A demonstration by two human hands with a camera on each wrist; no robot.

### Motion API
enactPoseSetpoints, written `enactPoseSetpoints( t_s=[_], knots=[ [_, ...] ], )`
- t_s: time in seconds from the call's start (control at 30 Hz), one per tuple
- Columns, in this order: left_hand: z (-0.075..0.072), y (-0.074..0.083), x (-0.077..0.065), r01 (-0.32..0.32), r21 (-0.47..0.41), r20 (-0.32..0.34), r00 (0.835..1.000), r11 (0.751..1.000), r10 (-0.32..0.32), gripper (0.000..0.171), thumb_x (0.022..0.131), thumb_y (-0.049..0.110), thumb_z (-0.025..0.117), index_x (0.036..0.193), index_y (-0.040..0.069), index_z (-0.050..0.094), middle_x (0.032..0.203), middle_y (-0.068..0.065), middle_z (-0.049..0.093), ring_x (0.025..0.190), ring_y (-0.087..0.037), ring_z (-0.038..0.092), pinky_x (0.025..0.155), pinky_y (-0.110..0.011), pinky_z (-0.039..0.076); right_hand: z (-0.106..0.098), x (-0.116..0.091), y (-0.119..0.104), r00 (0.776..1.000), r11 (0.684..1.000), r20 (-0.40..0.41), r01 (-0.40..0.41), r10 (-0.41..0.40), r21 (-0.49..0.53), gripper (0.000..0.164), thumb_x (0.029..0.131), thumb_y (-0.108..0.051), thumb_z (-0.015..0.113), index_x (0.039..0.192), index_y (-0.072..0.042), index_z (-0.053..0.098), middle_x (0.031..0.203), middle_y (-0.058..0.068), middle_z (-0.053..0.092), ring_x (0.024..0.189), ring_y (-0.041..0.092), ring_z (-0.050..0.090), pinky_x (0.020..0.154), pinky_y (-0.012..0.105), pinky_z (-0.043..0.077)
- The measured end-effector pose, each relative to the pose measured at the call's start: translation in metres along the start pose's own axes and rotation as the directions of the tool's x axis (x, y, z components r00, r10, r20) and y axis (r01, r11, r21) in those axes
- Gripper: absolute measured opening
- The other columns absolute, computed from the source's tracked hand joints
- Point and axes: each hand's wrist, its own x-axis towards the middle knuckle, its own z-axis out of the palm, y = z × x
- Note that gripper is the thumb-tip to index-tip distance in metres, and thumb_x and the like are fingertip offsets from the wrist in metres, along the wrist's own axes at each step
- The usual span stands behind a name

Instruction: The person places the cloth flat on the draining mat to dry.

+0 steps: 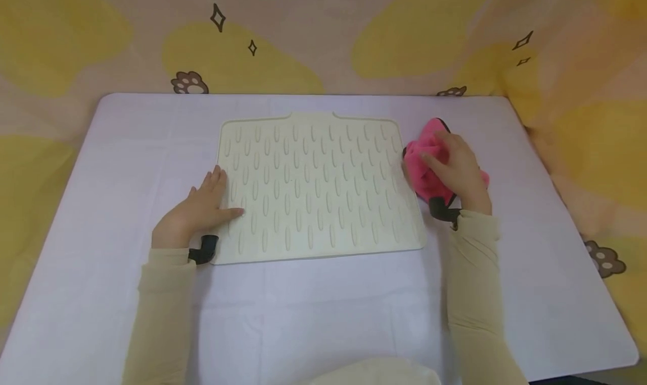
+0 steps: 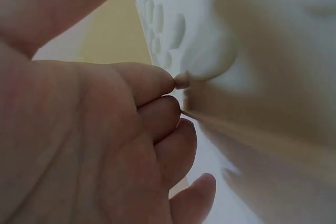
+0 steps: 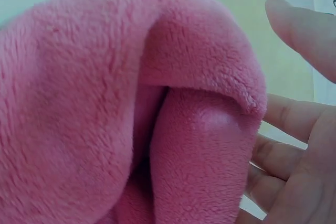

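Note:
A cream mat [image 1: 313, 183] with rows of raised oval ridges lies on the white-covered table. At its left edge rests my left hand [image 1: 199, 205], fingers extended and thumb spread over the ridges. The left wrist view shows those fingers [image 2: 157, 114] right at the mat's edge. To the right of the mat is a bunched pink fluffy cloth [image 1: 422, 177] with dark edging. Over it is my right hand [image 1: 460, 169]. In the right wrist view its thumb [image 3: 302, 30] stands apart from the cloth, while the other fingers reach the cloth's side, their tips partly hidden.
The white table [image 1: 323, 312] has a rounded far edge. Behind it hangs a yellow and pink curtain [image 1: 283, 42] with paw prints and stars. Black wrist camera mounts [image 1: 204, 250] sit beside both hands, the left one close over the mat's near corner.

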Motion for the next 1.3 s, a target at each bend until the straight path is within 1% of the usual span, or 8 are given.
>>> enactPoseSetpoints(
  t_s=[0.23,0.43,0.63,0.73,0.83,0.97,1.1,1.3],
  knots=[
    [0.006,0.0,-0.002,0.0,0.023,-0.005,1.0,1.0,0.0,0.094,0.095,0.042,0.052,0.142,-0.012,-0.009,0.149,-0.027,-0.02,0.138,-0.042,-0.011,0.107,-0.063,0.0,0.006,-0.004,-0.002,0.99,0.99,0.031,-0.137,0.136,0.039,0.062,0.09,-0.03,0.064,0.137,0.003,0.042,0.134,0.025,0.044,0.118,0.038,0.04,0.102,0.053,0.032],
    [0.014,0.0,-0.002,0.024,0.014,-0.016,1.0,1.0,-0.024,0.093,0.096,0.042,0.049,0.143,-0.01,-0.013,0.149,-0.022,-0.026,0.139,-0.038,-0.017,0.107,-0.063,-0.002,0.009,-0.004,-0.001,0.983,0.984,0.072,-0.173,0.17,0.035,0.065,0.088,-0.033,0.066,0.138,-0.001,0.041,0.132,0.023,0.045,0.115,0.037,0.04,0.098,0.055,0.035],
    [0.02,-0.002,-0.002,0.008,0.032,-0.037,0.999,0.999,-0.007,0.093,0.097,0.045,0.046,0.142,-0.01,-0.014,0.148,-0.019,-0.029,0.138,-0.037,-0.019,0.106,-0.064,-0.003,0.014,-0.004,0.007,0.969,0.972,0.117,-0.227,0.22,0.058,0.076,0.086,-0.038,0.068,0.144,-0.004,0.032,0.135,0.022,0.042,0.117,0.037,0.039,0.098,0.056,0.036],
    [0.02,-0.003,0.0,0.007,0.046,-0.043,0.999,0.999,-0.005,0.093,0.097,0.046,0.045,0.142,-0.01,-0.014,0.148,-0.019,-0.029,0.138,-0.037,-0.018,0.106,-0.064,-0.003,0.018,-0.004,0.009,0.97,0.97,0.087,-0.232,0.226,0.065,0.074,0.086,-0.038,0.068,0.141,-0.002,0.036,0.133,0.022,0.043,0.116,0.036,0.04,0.098,0.055,0.036],
    [0.02,-0.004,0.001,0.01,0.056,-0.043,0.999,0.998,-0.008,0.093,0.097,0.046,0.045,0.142,-0.009,-0.015,0.148,-0.02,-0.029,0.138,-0.037,-0.018,0.106,-0.064,-0.003,0.021,-0.004,0.011,0.974,0.971,0.035,-0.228,0.226,0.068,0.065,0.087,-0.034,0.068,0.136,-0.001,0.042,0.128,0.023,0.046,0.111,0.036,0.042,0.094,0.053,0.038],
    [0.018,-0.003,0.001,0.01,0.055,-0.038,0.999,0.998,-0.008,0.093,0.097,0.045,0.045,0.142,-0.009,-0.015,0.148,-0.02,-0.029,0.138,-0.037,-0.018,0.106,-0.064,-0.002,0.024,-0.005,0.011,0.976,0.974,-0.039,-0.209,0.213,0.085,0.05,0.087,-0.022,0.069,0.127,0.002,0.05,0.122,0.024,0.05,0.102,0.035,0.044,0.086,0.047,0.039],
    [0.017,-0.003,0.001,0.01,0.053,-0.039,0.999,0.999,-0.008,0.094,0.097,0.045,0.046,0.142,-0.009,-0.015,0.148,-0.02,-0.028,0.138,-0.038,-0.018,0.106,-0.064,-0.002,0.026,-0.006,0.01,0.975,0.976,-0.095,-0.192,0.201,0.1,0.042,0.088,-0.015,0.067,0.122,0.005,0.053,0.113,0.024,0.054,0.092,0.031,0.046,0.077,0.037,0.038],
    [0.016,-0.003,0.0,0.008,0.05,-0.043,0.999,0.999,-0.006,0.095,0.096,0.046,0.047,0.142,-0.009,-0.015,0.148,-0.02,-0.028,0.138,-0.038,-0.017,0.106,-0.064,-0.001,0.025,-0.01,0.007,0.966,0.972,-0.147,-0.196,0.214,0.13,0.035,0.089,-0.015,0.066,0.115,0.005,0.058,0.096,0.019,0.058,0.076,0.017,0.044,0.061,0.018,0.035]
  ],
)
